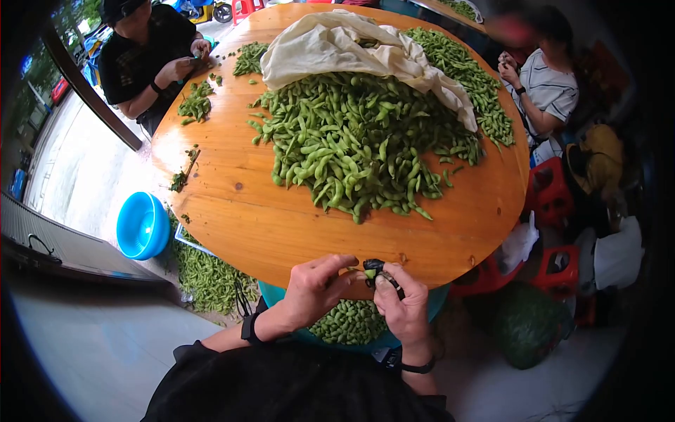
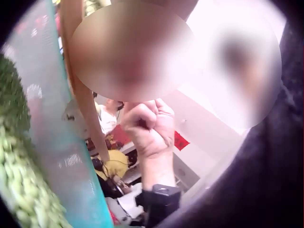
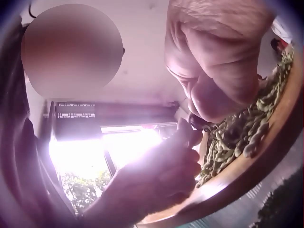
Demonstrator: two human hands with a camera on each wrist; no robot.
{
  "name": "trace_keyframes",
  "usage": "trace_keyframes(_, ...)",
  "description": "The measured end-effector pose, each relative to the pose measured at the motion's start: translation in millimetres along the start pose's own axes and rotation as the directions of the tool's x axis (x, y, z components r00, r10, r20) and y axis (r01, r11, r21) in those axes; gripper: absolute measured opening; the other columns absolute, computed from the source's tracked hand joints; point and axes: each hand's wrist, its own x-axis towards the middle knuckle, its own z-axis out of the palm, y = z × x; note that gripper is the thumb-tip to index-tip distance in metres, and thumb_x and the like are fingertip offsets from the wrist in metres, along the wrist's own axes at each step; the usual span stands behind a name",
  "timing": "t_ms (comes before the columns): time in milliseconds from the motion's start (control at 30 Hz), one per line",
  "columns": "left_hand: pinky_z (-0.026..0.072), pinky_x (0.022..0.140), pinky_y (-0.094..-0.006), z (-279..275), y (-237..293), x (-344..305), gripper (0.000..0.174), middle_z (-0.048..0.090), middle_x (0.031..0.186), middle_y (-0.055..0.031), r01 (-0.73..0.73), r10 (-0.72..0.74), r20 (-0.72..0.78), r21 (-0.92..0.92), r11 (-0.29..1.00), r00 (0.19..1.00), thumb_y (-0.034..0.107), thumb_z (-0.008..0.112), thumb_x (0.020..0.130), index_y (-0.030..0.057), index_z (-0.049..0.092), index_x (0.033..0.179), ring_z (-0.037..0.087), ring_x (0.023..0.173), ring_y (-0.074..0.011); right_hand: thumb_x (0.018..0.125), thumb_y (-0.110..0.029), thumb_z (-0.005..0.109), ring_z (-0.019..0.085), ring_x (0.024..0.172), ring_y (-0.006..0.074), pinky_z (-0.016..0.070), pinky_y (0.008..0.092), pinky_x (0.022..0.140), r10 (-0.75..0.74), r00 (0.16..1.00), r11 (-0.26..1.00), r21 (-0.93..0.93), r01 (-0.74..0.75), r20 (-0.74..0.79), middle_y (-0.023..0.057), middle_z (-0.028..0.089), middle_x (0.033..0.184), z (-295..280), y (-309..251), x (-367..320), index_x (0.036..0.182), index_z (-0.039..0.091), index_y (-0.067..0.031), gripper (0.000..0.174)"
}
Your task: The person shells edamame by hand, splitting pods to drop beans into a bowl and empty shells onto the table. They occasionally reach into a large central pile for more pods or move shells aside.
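Over the near table edge in the head view, a green pod (image 1: 370, 273) lies between both hands' fingertips. My left hand (image 1: 313, 290) pinches its left side. My right hand (image 1: 402, 304) grips it from the right, with black material (image 1: 374, 265) at the fingertips. Below the hands, green beans (image 1: 348, 323) fill a teal tub (image 1: 439, 301). The right wrist view has my right hand (image 3: 216, 66) large at the top and my left hand (image 3: 154, 178) lower, fingertips close together; the pod is hard to make out there. In the left wrist view my right hand (image 2: 149, 126) appears curled.
A pod heap (image 1: 344, 141), partly under pale cloth (image 1: 337, 49), covers the middle of the wooden table (image 1: 239, 225). A blue basin (image 1: 143, 225) and floor pods (image 1: 207, 278) are left. Red stools (image 1: 552, 190) stand right. Two people sit across, one at each side.
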Motion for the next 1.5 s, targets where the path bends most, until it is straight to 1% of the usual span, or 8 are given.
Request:
trace_keyframes(200, 0.0492, 0.053, -0.0335, 8.4, 2.4, -3.6, 0.019, 0.061, 0.071, -0.0093, 0.037, -0.028, 0.111, -0.078, 0.996, 0.993, 0.016, 0.071, 0.089, 0.0002, 0.064, 0.096, 0.063, 0.058, -0.0236, 0.095, 0.003, 0.054, 0.047, 0.058, 0.0044, 0.0367, 0.0205, 0.048, -0.202, 0.979, 0.938, -0.284, 0.197, 0.012, 0.0025, 0.054, 0.089, -1.3, 20.2, -0.8, 0.111, 0.057, 0.0084, 0.016)
trace_keyframes(267, 0.0460, 0.050, -0.0296, 3.4, -1.1, -6.2, 0.022, 0.062, 0.067, -0.0052, 0.582, -0.386, 0.485, -0.364, 0.727, 0.785, 0.022, 0.065, 0.095, 0.0002, 0.063, 0.092, 0.060, 0.056, -0.0139, 0.096, 0.002, 0.054, 0.048, 0.058, 0.0045, 0.0369, 0.0206, 0.048, -0.222, 0.975, 0.928, -0.299, 0.221, 0.030, 0.0027, 0.054, 0.088, -1.2, 18.9, -1.6, 0.111, 0.057, 0.0084, 0.017)
trace_keyframes(600, 0.0465, 0.052, -0.0246, -12.1, -1.6, 13.8, 0.043, 0.061, 0.065, -0.0044, 0.755, -0.335, 0.724, -0.383, 0.532, 0.603, 0.034, 0.044, 0.106, -0.0011, 0.061, 0.087, 0.057, 0.055, -0.0098, 0.097, -0.004, 0.053, 0.040, 0.056, 0.0024, 0.0285, 0.0199, 0.046, 0.246, 0.952, 0.839, 0.452, -0.304, 0.184, 0.0011, 0.049, 0.081, -14.8, 15.6, 3.8, 0.110, 0.059, 0.0034, 0.016)
trace_keyframes(767, 0.0512, 0.065, -0.0306, 0.5, -4.4, 4.0, 0.034, 0.064, 0.085, -0.0104, 0.790, -0.375, 0.697, -0.567, 0.233, 0.611, 0.029, 0.040, 0.107, -0.0011, 0.056, 0.109, 0.065, 0.076, -0.0175, 0.091, -0.001, 0.057, 0.053, 0.061, 0.0122, 0.0410, 0.0270, 0.053, -0.275, 0.957, 0.902, -0.370, 0.222, -0.095, 0.0064, 0.053, 0.079, 5.8, 25.5, 2.2, 0.102, 0.060, 0.0072, 0.014)
trace_keyframes(1000, 0.0525, 0.078, -0.0328, 10.9, -21.5, -16.6, 0.029, 0.062, 0.103, -0.0127, 0.706, -0.307, 0.660, -0.706, 0.060, 0.686, 0.015, 0.040, 0.104, -0.0021, 0.047, 0.126, 0.065, 0.091, -0.0217, 0.087, 0.003, 0.058, 0.059, 0.067, 0.0287, 0.0471, 0.0342, 0.057, -0.481, 0.876, 0.718, -0.584, 0.379, -0.023, 0.0136, 0.054, 0.082, 8.0, 22.6, 5.3, 0.101, 0.061, 0.0060, 0.014)
trace_keyframes(1233, 0.0518, 0.076, -0.0289, 9.6, -4.5, -15.2, 0.019, 0.063, 0.102, -0.0111, 0.607, -0.371, 0.482, -0.592, 0.530, 0.794, 0.008, 0.043, 0.101, -0.0022, 0.056, 0.111, 0.063, 0.082, -0.0172, 0.085, 0.005, 0.059, 0.060, 0.072, 0.0330, 0.0485, 0.0361, 0.062, -0.635, 0.769, 0.490, -0.727, 0.481, 0.080, 0.0160, 0.054, 0.088, 15.9, 24.8, -1.4, 0.104, 0.061, 0.0030, 0.019)
trace_keyframes(1300, 0.0508, 0.072, -0.0265, 12.2, -3.2, -12.0, 0.017, 0.064, 0.092, -0.0082, 0.734, -0.406, 0.633, -0.660, 0.162, 0.659, 0.011, 0.045, 0.103, -0.0011, 0.058, 0.104, 0.060, 0.075, -0.0142, 0.089, 0.004, 0.057, 0.059, 0.066, 0.0231, 0.0459, 0.0313, 0.056, -0.570, 0.821, 0.662, -0.608, 0.439, -0.027, 0.0107, 0.056, 0.086, 8.5, 26.8, 0.5, 0.104, 0.061, 0.0044, 0.016)
trace_keyframes(1500, 0.0482, 0.063, -0.0247, 8.2, 4.7, -9.8, 0.028, 0.061, 0.080, -0.0037, 0.677, -0.348, 0.589, -0.546, 0.494, 0.729, 0.027, 0.049, 0.105, 0.0004, 0.057, 0.098, 0.058, 0.069, -0.0104, 0.093, -0.003, 0.062, 0.050, 0.062, 0.0041, 0.0396, 0.0219, 0.054, -0.084, 0.981, 0.990, -0.124, 0.063, -0.172, -0.0011, 0.057, 0.078, 1.6, 15.4, -8.1, 0.103, 0.065, 0.0041, 0.013)
